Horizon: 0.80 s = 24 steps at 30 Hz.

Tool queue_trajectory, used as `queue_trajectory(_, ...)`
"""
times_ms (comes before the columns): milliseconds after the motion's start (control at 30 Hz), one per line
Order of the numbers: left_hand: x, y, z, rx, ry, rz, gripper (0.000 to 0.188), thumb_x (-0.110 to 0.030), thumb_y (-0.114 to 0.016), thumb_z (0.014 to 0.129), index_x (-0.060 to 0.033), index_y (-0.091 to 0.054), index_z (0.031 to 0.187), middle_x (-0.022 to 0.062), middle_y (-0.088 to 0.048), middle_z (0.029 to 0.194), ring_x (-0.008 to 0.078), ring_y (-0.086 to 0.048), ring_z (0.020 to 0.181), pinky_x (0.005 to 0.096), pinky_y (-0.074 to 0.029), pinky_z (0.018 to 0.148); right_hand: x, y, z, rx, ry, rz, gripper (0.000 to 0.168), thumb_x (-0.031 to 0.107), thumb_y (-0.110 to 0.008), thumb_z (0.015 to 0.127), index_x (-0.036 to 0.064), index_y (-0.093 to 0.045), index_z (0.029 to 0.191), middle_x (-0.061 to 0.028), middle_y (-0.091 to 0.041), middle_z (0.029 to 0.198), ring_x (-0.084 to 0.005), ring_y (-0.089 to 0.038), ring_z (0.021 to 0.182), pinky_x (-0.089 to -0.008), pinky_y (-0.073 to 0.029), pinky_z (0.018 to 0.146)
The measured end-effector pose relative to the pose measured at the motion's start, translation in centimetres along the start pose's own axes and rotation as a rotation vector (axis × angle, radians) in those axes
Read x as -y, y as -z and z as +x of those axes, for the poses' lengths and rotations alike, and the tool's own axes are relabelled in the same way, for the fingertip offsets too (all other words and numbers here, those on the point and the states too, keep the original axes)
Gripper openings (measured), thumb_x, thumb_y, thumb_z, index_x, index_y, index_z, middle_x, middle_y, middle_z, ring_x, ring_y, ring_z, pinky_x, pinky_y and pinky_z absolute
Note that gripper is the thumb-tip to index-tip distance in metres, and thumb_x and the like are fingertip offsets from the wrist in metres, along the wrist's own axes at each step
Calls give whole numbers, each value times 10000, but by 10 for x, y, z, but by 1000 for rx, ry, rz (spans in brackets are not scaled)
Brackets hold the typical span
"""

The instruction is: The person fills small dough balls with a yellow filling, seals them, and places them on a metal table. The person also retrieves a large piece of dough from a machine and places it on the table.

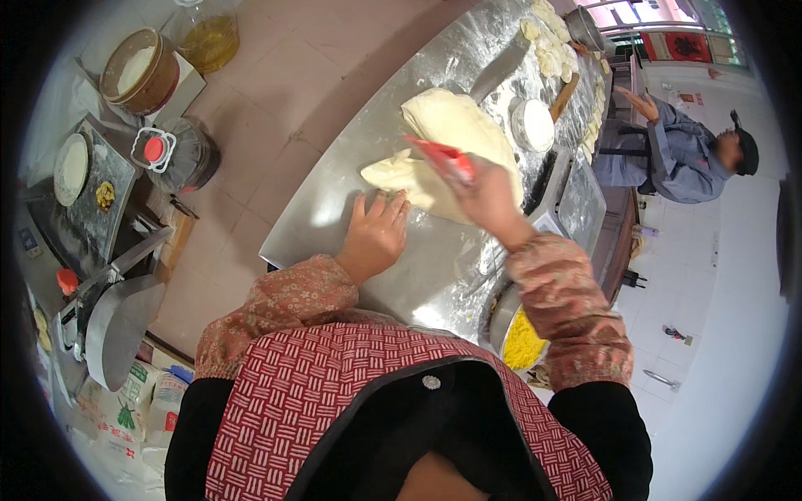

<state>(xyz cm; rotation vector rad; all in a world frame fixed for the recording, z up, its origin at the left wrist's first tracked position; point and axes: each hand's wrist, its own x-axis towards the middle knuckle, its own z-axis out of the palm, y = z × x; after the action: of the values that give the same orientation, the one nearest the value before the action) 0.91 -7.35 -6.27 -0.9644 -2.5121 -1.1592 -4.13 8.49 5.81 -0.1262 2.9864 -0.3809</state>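
Note:
A large slab of pale dough point(467, 125) lies on the floured metal worktable point(319, 219). Its narrower near part looks partly split from the bigger far part, with a ragged tip on the left. My left hand point(378, 235) rests palm down, fingers spread, with the fingertips at the dough's near edge. Above the slab, my right hand point(492, 197) grips a flat red tool point(442, 156), blurred by motion; it may be a dough cutter. Part of the dough is hidden behind this hand.
Right of the dough stand a white flour tub point(537, 125), a rolling pin point(565, 97) and a scale point(579, 188). A bowl of yellow shreds point(523, 341) sits by my right forearm. Dough pieces point(554, 53) lie at the far end. Another person point(683, 147) stands across the table.

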Motion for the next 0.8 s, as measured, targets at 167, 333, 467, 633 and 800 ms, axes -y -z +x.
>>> queue_trajectory(167,-19,-14,42,181,-18,-29,358,-92,-491,703,5,-512,1048,116,-476,1133,244,-393,1108,416,-249,954,-56,-10,-29,2,-116,-38,231,241,-594,693,48,-591,822,-167,-574,643,-335,-557,585,-406,-442,541)
queue_trajectory(333,-20,-52,65,273,-37,-4,439,-86,-504,676,16,-474,1101,140,-454,1167,306,-337,1159,452,-190,990,-71,-41,-11,-16,-207,-100,213,206,-576,664,87,-602,839,-136,-586,710,-281,-585,675,-376,-461,602)
queue_trajectory(467,-22,-43,53,294,-113,62,471,-83,-513,663,20,-458,1119,156,-444,1164,332,-338,1146,471,-184,986,-70,-32,9,88,-184,-108,99,124,-550,625,52,-602,669,-134,-588,666,-292,-588,649,-379,-464,588)
queue_trajectory(633,-14,-33,11,270,-163,147,433,-85,-501,682,14,-483,1103,127,-434,1177,340,-361,1124,488,-219,962,-49,-67,-19,-23,-29,-106,132,70,-518,658,45,-566,778,-122,-580,739,-292,-574,698,-392,-459,623)
queue_trajectory(800,-17,7,-19,397,-230,-94,349,-84,-534,657,-40,-541,1004,120,-517,1005,301,-461,974,440,-338,842,-38,-27,-88,113,-8,24,239,74,-529,672,98,-575,906,-146,-578,696,-308,-570,641,-394,-457,589)
